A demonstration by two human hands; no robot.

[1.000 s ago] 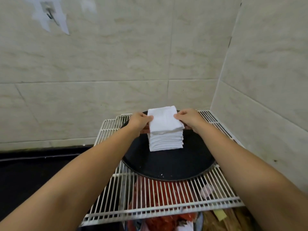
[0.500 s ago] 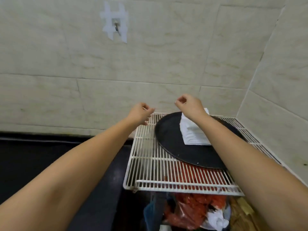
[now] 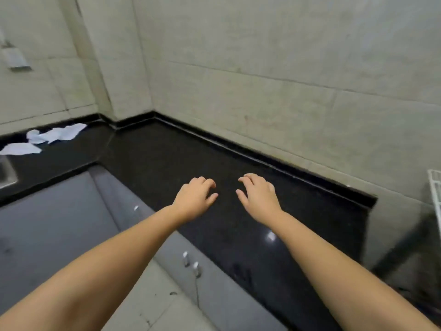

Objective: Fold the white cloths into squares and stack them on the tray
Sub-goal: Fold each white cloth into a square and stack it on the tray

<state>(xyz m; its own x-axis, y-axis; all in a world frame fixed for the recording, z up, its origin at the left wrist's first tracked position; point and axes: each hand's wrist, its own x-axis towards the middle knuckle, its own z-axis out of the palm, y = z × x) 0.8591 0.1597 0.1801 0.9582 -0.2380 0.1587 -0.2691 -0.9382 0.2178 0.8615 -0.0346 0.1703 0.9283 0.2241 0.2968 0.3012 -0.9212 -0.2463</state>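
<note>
Both empty: left hand (image 3: 194, 198) and right hand (image 3: 259, 195), fingers loosely curled over glossy black stone counter (image 3: 167, 158). Unfolded crumpled white cloths (image 3: 51, 137) far left, apparently awaiting folding. Tray out of view; wire rack corner (image 3: 435, 187) at right.

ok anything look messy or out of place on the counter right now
Only the white cloths at the far left of the black counter: they lie crumpled and loose, unfolded, apart from both hands. The left hand and right hand hover empty with loosely curled fingers. The tray is out of view; just a corner of the wire rack shows.
</note>
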